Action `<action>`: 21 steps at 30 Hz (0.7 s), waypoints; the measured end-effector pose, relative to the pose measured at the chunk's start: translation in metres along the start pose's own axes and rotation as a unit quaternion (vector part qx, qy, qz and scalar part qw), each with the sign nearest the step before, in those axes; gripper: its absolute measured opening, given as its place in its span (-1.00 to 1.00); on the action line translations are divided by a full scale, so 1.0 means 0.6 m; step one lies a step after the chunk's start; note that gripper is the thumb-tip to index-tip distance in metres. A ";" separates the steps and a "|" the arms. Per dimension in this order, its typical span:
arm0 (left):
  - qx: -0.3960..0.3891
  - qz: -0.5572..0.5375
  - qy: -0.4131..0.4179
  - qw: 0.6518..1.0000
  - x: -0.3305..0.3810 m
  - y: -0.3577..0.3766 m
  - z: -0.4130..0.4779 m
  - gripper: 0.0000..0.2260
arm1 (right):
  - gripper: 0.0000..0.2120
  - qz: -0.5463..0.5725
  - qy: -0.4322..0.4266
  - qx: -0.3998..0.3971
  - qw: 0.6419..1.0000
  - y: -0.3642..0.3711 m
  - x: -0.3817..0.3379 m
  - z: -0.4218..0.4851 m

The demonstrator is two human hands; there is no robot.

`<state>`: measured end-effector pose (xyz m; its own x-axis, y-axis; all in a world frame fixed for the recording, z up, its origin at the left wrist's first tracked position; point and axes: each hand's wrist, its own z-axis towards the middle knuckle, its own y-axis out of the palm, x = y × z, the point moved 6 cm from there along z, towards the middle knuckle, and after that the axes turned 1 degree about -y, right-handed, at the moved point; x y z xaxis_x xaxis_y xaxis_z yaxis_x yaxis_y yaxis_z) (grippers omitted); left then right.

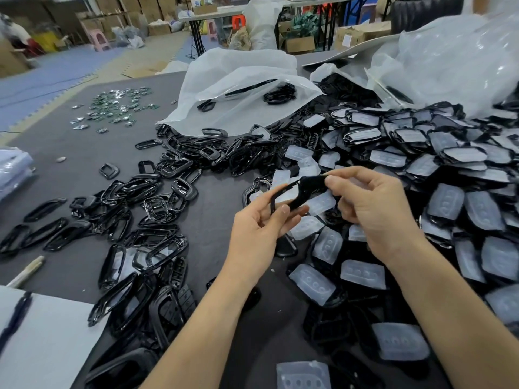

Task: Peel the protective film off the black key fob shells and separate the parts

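Sheet: white sheet point(47, 341) on the near-left corner of the worktop point(219, 214), dark pen point(15, 315) lying on it.
Loose pads: we see translucent button pads point(311, 283) scattered near and under our forearms.
Left hand: left hand point(258, 228) pinches the lower end of one black key fob shell point(297, 192), thumb on top, fingers curled underneath.
Right hand: right hand point(373, 211) pinches the upper end of the same shell with thumb and forefinger; other fingers curled.
Shell: held in the air between both hands, above the worktop and tilted. Its middle is blurred, so we can't tell where the film sits.
Bare frames: pile of glossy black frames point(146, 242) spread to the left of the hands.
Filmed stock: heap of film-covered shells point(421, 153) to the right, running back.
Bags: white plastic bag point(238, 88) behind the frames with black parts inside, clear bag point(463, 57) at far right.
Far left: small shiny green-and-silver parts point(118, 106) in a loose patch.
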<state>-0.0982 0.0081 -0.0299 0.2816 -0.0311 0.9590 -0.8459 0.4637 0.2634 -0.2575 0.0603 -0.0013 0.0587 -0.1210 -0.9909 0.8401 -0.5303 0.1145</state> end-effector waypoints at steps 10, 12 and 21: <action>-0.052 -0.009 -0.034 0.998 -0.011 0.011 -0.002 -0.64 | -0.91 -0.192 -0.078 -0.070 0.976 0.018 -0.006 -0.005; -0.057 -0.010 -0.035 0.998 -0.011 0.012 -0.002 -0.63 | -0.91 -0.194 -0.074 -0.065 0.976 0.017 -0.005 -0.005; -0.050 0.003 -0.009 0.999 -0.004 0.009 -0.001 -0.71 | -0.90 -0.211 -0.056 -0.045 0.975 0.000 0.005 0.007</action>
<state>-0.1031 0.0114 -0.0305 0.2673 -0.0441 0.9626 -0.7978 0.5501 0.2468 -0.2594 0.0566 -0.0042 -0.3576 -0.0016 -0.9339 0.8212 -0.4767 -0.3137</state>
